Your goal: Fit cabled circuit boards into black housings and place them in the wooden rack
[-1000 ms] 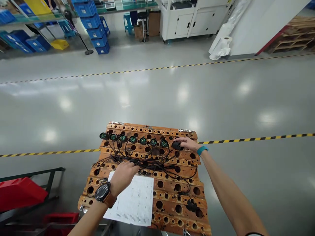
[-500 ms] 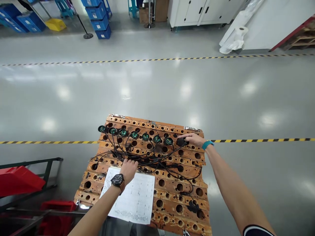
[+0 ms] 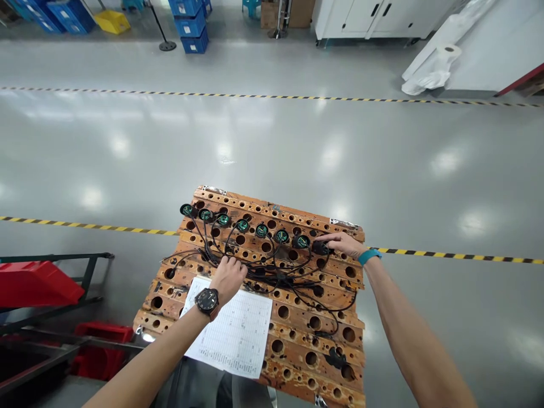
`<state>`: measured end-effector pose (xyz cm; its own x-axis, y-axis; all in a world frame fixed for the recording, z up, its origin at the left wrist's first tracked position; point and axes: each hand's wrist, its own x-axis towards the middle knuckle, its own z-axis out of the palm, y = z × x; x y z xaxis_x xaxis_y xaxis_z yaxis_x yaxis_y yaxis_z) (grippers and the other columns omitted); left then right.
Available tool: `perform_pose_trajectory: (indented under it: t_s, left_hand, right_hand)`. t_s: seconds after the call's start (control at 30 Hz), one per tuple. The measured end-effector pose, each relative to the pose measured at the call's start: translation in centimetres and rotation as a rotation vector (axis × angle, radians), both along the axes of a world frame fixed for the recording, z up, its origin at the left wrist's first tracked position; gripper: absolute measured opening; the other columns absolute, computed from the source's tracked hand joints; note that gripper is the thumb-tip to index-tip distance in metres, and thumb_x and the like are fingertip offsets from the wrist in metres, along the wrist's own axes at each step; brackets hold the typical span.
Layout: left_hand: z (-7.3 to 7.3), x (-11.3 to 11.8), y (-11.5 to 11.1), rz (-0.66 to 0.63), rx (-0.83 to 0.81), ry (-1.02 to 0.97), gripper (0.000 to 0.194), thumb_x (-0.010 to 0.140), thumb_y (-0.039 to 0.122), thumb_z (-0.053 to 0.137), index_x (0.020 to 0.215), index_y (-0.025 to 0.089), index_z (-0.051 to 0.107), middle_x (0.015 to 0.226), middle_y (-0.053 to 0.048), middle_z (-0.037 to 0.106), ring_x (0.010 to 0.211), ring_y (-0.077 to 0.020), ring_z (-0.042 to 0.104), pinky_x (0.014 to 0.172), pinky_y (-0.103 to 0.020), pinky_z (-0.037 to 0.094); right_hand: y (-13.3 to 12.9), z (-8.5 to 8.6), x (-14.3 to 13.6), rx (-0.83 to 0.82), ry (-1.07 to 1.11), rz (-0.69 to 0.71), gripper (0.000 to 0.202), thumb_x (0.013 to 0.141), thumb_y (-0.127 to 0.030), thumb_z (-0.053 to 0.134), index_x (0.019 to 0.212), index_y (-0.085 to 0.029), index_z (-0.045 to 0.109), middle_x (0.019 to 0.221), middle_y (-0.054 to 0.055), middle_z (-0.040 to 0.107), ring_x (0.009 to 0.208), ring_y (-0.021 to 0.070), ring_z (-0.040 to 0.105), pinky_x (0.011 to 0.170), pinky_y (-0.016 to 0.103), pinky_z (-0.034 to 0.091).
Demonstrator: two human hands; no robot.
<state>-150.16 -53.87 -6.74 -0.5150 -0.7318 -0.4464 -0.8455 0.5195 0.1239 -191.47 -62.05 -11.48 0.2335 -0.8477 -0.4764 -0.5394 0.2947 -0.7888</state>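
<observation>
A row of several round black housings (image 3: 262, 230) with green circuit-board faces stands along the far part of a holed wooden board (image 3: 293, 328). My right hand (image 3: 345, 245) grips the rightmost black housing (image 3: 322, 248), its thumb and fingers at the housing's side; part of a green face shows. Black cables (image 3: 276, 277) run from the housings into a tangled bundle across the middle. My left hand (image 3: 229, 276) rests on the left part of this bundle with curled fingers closed on the cables; its fingertips are partly hidden. Under the left wrist lies a printed sheet (image 3: 238, 334).
Red bins (image 3: 40, 283) on a dark metal frame stand at the left. Yellow-black tape (image 3: 442, 256) crosses the grey floor beside the board. Farther off are stacked blue crates (image 3: 191, 28), white cabinets (image 3: 374, 20) and a plastic-wrapped roll (image 3: 437, 68).
The rightmost housing has turned in my right hand, and its green face now shows in part. My left hand stays at the cable bundle. The whole view has shifted and tilted slightly.
</observation>
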Motion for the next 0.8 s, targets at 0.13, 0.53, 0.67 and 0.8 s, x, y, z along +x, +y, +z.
perform_pose_trajectory:
  t_s: [0.13, 0.53, 0.67, 0.8]
  left_hand:
    - [-0.7, -0.1, -0.2, 0.019, -0.033, 0.047, 0.039, 0.098, 0.009, 0.033, 0.123, 0.011, 0.063, 0.111, -0.019, 0.067, 0.108, -0.0312, 0.059, 0.108, -0.053, 0.032]
    - [-4.1, 1.9, 1.1, 0.059, -0.045, 0.270, 0.064, 0.081, 0.026, 0.071, 0.140, 0.013, 0.050, 0.149, -0.018, 0.053, 0.146, -0.0316, 0.039, 0.122, -0.047, 0.027]
    - [-3.0, 3.8, -1.3, 0.192, -0.174, 0.289, 0.049, 0.094, 0.033, 0.053, 0.139, 0.012, 0.051, 0.147, -0.020, 0.054, 0.142, -0.0328, 0.044, 0.120, -0.052, 0.033]
    - [-2.7, 4.7, -5.5, 0.355, -0.352, 0.287, 0.061, 0.099, 0.034, 0.041, 0.148, 0.000, 0.037, 0.156, -0.032, 0.037, 0.151, -0.0423, 0.028, 0.119, -0.063, 0.029]
  right_hand:
    - [-0.4, 0.2, 0.6, 0.077, 0.090, 0.088, 0.040, 0.073, -0.034, 0.065, 0.108, -0.021, 0.082, 0.116, 0.012, 0.075, 0.112, 0.0355, 0.064, 0.094, 0.043, 0.052]
    - [4.7, -2.1, 1.8, 0.083, 0.184, -0.151, 0.066, 0.092, -0.047, 0.040, 0.154, -0.023, 0.047, 0.158, 0.008, 0.045, 0.144, 0.0343, 0.044, 0.115, 0.050, 0.045]
    - [7.0, -3.4, 2.9, 0.017, 0.137, -0.324, 0.072, 0.093, -0.058, 0.039, 0.157, -0.023, 0.041, 0.162, 0.006, 0.039, 0.149, 0.0351, 0.036, 0.121, 0.053, 0.037]
    - [8.5, -4.5, 4.4, -0.066, 0.076, -0.469, 0.081, 0.092, -0.070, 0.040, 0.158, -0.023, 0.039, 0.162, 0.006, 0.038, 0.149, 0.0341, 0.035, 0.122, 0.051, 0.035]
